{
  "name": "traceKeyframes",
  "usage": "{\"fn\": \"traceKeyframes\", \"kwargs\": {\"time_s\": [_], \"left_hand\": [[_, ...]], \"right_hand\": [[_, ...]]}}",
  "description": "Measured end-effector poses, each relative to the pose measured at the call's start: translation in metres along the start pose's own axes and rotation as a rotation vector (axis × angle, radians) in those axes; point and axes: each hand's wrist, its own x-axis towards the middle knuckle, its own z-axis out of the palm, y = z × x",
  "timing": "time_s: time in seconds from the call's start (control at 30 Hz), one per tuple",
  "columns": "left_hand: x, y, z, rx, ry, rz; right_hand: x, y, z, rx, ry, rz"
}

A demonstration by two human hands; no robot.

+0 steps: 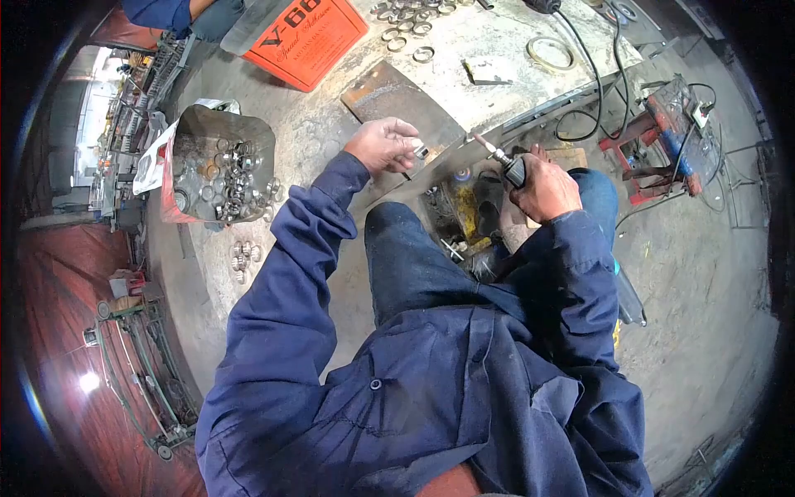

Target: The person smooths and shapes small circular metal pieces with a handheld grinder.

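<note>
Ring [421,151] sits pinched in our left hand [383,143] fingers at the worktop [331,124] front edge. Our right hand [542,189] grips the grinder [502,159], tip just beside. We judge grinding is underway; next needs steady contact.

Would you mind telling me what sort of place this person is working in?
Most likely a small metalworking shop. The right hand holds a corded rotary tool, the left hand pinches a small metal ring, a box of metal rings stands nearby, and a red metal stand sits on the concrete floor.

Head-worn fisheye view, looking steeply down, close over lap and workbench [315,132]
</note>
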Motion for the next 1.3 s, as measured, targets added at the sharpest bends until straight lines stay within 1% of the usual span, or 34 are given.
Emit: {"fn": "traceKeyframes", "kwargs": {"time_s": [0.03, 0.1, 0.13, 0.2, 0.23, 0.3, 0.43, 0.5, 0.53, 0.6, 0.73, 0.8, 0.83, 0.9, 1.03, 1.1, 1.13, 1.2, 1.23, 1.3], "left_hand": [[-0.002, 0.001, 0.000, -0.002, 0.000, 0.001], [-0.006, 0.005, -0.002, 0.465, 0.043, 0.119], [-0.007, 0.004, -0.001, 0.464, 0.046, 0.120], [-0.005, 0.001, 0.004, 0.261, 0.006, 0.102], [-0.003, -0.004, 0.004, 0.259, 0.007, 0.102], [0.002, -0.013, 0.006, 0.043, -0.087, 0.042], [0.001, -0.016, 0.013, 0.011, -0.078, 0.083], [0.000, -0.015, 0.016, -0.031, -0.053, 0.077], [0.000, -0.016, 0.015, -0.034, -0.052, 0.078], [0.002, -0.017, 0.014, -0.069, -0.083, 0.029], [0.003, -0.014, 0.015, -0.048, -0.107, 0.047], [0.001, -0.011, 0.022, 0.031, 0.006, 0.069], [-0.001, -0.010, 0.024, 0.029, 0.004, 0.068], [-0.007, -0.009, 0.028, -0.008, 0.029, 0.047], [-0.013, -0.018, 0.037, -0.069, 0.078, 0.041], [-0.016, -0.027, 0.041, -0.192, 0.099, 0.103], [-0.017, -0.027, 0.043, -0.196, 0.100, 0.101], [-0.021, -0.027, 0.047, -0.168, 0.140, 0.212], [-0.022, -0.030, 0.047, -0.173, 0.142, 0.209], [-0.021, -0.034, 0.046, -0.162, 0.154, 0.183]], "right_hand": [[0.000, 0.001, 0.001, -0.002, 0.000, 0.000], [0.001, 0.002, 0.003, -0.005, 0.010, -0.007], [0.002, 0.001, 0.003, -0.006, 0.010, -0.010], [0.002, 0.000, 0.003, 0.001, -0.028, 0.008], [0.002, -0.001, 0.003, 0.000, -0.029, 0.008], [0.000, -0.005, 0.003, -0.021, -0.014, -0.014], [-0.003, -0.007, 0.009, -0.040, 0.019, -0.079], [-0.002, -0.010, 0.013, -0.043, -0.042, -0.085], [-0.001, -0.012, 0.018, -0.041, 0.009, -0.114], [0.003, -0.017, 0.021, -0.041, 0.002, -0.121], [0.012, -0.031, 0.025, -0.035, 0.022, -0.160], [0.014, -0.041, 0.024, -0.050, 0.033, -0.169], [0.017, -0.044, 0.023, -0.051, 0.030, -0.167], [0.024, -0.048, 0.024, -0.066, -0.064, -0.063], [0.029, -0.046, 0.034, -0.045, -0.048, -0.050], [0.028, -0.049, 0.035, -0.056, -0.062, -0.039], [0.028, -0.051, 0.034, -0.058, -0.066, -0.040], [0.026, -0.053, 0.032, -0.075, -0.129, -0.074], [0.026, -0.052, 0.034, -0.078, -0.135, -0.075], [0.027, -0.048, 0.037, -0.061, -0.148, -0.149]]}}
